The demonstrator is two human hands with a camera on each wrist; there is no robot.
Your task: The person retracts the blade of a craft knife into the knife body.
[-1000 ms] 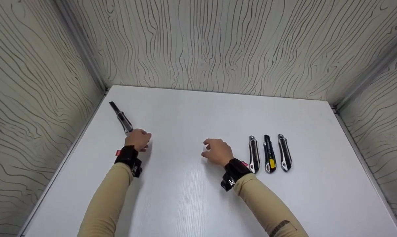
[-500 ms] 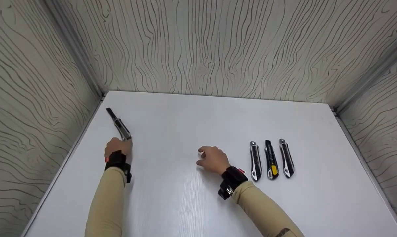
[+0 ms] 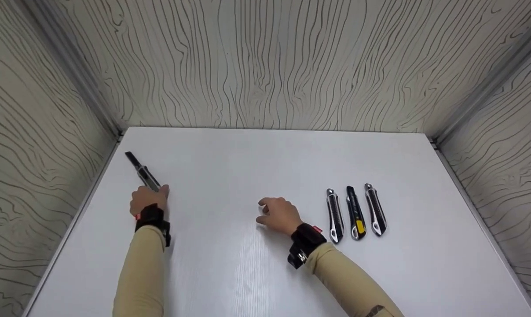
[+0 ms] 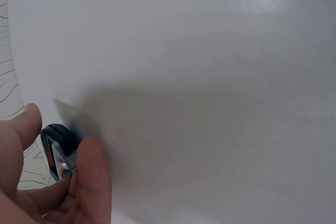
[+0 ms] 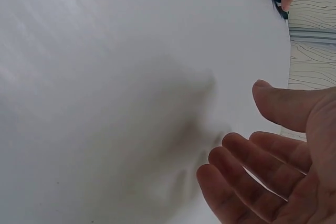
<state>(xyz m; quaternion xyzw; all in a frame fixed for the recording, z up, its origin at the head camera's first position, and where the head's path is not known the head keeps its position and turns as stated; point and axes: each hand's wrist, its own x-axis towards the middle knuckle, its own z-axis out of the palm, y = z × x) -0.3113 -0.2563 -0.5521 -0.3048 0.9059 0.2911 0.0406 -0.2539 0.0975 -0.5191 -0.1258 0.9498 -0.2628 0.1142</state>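
White table [image 3: 256, 167] under our hands, boxed in on three sides by pale panels [image 3: 265, 66] printed with dark wavy grain lines. Our left hand [image 3: 148, 199] sits near the table's left edge, fingers curled around the near end of a black and silver utility knife [image 3: 143, 173]; the rest of the knife lies on the table, angled away toward the far left corner. From the left wrist view, thumb [image 4: 21, 129] and a finger [image 4: 92, 177] close on the knife's butt end [image 4: 56, 148], which shows a touch of orange. Our right hand [image 3: 279, 213] hovers or rests near the middle of the table, holding nothing; the right wrist view shows its fingers [image 5: 247, 166] loosely bent and spread, palm open toward the surface. We cannot tell whether the fingertips touch the table. Just right of that wrist, three more knives [image 3: 355, 211] lie side by side, roughly parallel, tips pointing away; the middle one carries a yellow patch. They sit well apart from the held knife.
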